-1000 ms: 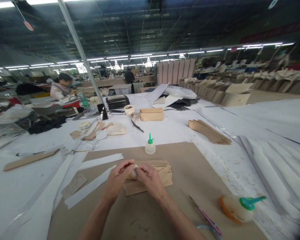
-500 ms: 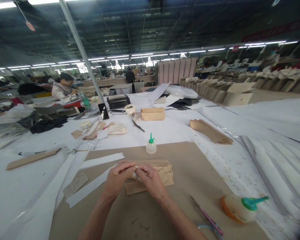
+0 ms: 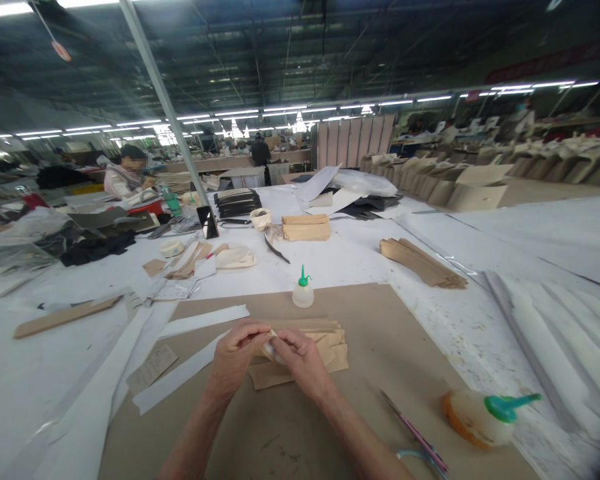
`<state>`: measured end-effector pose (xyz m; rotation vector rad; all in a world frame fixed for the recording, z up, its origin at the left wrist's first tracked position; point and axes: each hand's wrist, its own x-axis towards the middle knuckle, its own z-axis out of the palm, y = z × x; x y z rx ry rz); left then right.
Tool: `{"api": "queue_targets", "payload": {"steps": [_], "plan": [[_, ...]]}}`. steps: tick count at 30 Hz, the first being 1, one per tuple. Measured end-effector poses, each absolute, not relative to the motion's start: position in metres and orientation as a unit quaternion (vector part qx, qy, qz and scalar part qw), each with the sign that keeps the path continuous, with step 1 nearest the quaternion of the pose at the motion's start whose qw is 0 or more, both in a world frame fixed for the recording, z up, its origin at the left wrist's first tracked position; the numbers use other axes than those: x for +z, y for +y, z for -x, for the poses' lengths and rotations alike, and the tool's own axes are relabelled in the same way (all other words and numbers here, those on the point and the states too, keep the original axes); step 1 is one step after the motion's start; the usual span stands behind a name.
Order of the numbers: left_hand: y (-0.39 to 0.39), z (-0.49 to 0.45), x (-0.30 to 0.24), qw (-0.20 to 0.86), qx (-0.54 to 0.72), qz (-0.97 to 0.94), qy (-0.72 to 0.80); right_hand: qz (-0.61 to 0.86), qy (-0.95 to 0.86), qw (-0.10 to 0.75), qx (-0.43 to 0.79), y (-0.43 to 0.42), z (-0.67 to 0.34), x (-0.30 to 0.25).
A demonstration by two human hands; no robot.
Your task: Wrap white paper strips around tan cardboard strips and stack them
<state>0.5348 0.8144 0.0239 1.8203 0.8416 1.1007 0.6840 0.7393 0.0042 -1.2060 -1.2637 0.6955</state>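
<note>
My left hand (image 3: 239, 353) and my right hand (image 3: 300, 359) meet over the brown board (image 3: 375, 333), fingertips pinched together. Between them is a small tan strip (image 3: 269, 347) with a pale side, mostly hidden by the fingers. Under and behind the hands lie several overlapping tan strips (image 3: 336, 357). A small clear bottle with a green nozzle (image 3: 303, 293) stands upright just beyond them. To the left, two white strips (image 3: 180, 375) and a greyish labelled piece (image 3: 153, 368) rest on the board.
At the right, pink-handled scissors (image 3: 415, 430) lie near a tipped bottle of orange-brown liquid (image 3: 480, 417). Farther off are two tan stacks (image 3: 306, 228) (image 3: 423, 263), a tape roll (image 3: 171, 249) and a propped phone (image 3: 207, 222). A slanted metal post (image 3: 165, 100) rises at the left. Another person (image 3: 125, 177) sits beyond.
Both hands stay in nearly the same place, still pinching the small tan strip. Only a very slight shift of the view shows; objects on the table have not moved.
</note>
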Motion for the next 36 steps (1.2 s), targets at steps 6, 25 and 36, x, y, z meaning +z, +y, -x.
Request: {"api": "queue_targets", "payload": {"steps": [6,25,36], "plan": [[0.814,-0.535,0.024,0.416,0.432,-0.720,0.350,0.517,-0.541,0.592,0.301,0.740,-0.683,0.004],[0.811,-0.539,0.020,0.457,0.385,-0.693,0.403,0.513,-0.534,0.587,0.328,0.742,-0.682,-0.004],[0.810,-0.542,0.013,0.550,0.358,-0.631,0.413,0.509,-0.554,0.571,0.327,0.744,-0.681,-0.009]]}}
